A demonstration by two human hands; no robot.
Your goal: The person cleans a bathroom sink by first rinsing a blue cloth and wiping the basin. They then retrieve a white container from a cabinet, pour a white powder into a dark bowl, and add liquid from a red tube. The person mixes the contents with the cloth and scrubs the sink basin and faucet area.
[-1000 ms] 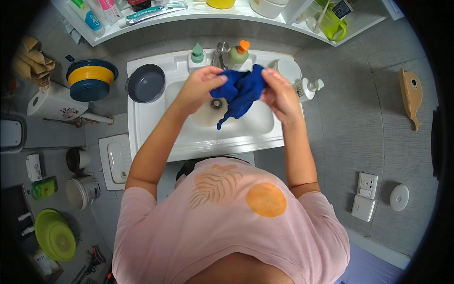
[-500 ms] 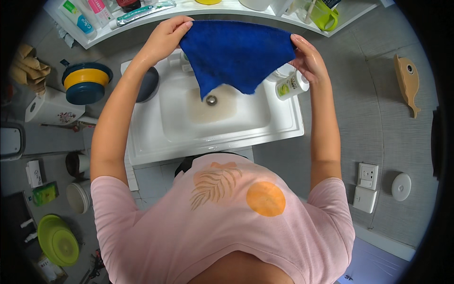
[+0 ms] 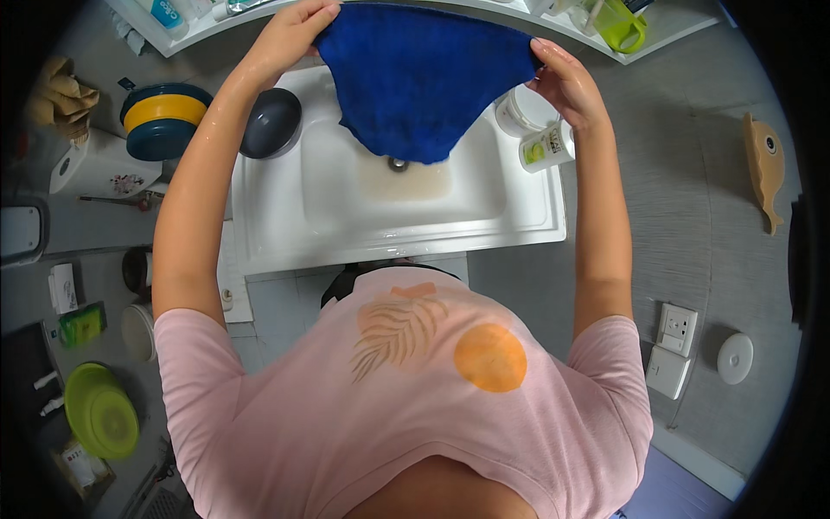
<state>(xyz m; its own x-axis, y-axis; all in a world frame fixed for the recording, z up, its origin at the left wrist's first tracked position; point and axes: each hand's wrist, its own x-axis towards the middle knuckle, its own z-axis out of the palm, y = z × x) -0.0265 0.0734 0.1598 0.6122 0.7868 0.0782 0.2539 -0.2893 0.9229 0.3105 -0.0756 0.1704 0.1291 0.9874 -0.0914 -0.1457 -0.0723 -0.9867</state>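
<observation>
Both hands are holding a blue cloth (image 3: 424,78) stretched out flat above the white sink (image 3: 285,233). The left hand (image 3: 290,35) is pinching the cloth's upper left corner, its fingers (image 3: 316,13) closed on the fabric. The right hand (image 3: 566,82) is gripping the upper right corner, with fingers (image 3: 545,52) curled over the edge. The cloth is hanging in the air over the far part of the sink, its lower tip dangling just above the drain (image 3: 398,163), where a little cloudy water is sitting. A dark grey bowl (image 3: 270,123) is resting on the sink's left rim, and a white bottle with a green label (image 3: 543,147) is standing at the sink's right rim, just below the right hand. A blue and yellow container (image 3: 162,119) is sitting left of the sink.
</observation>
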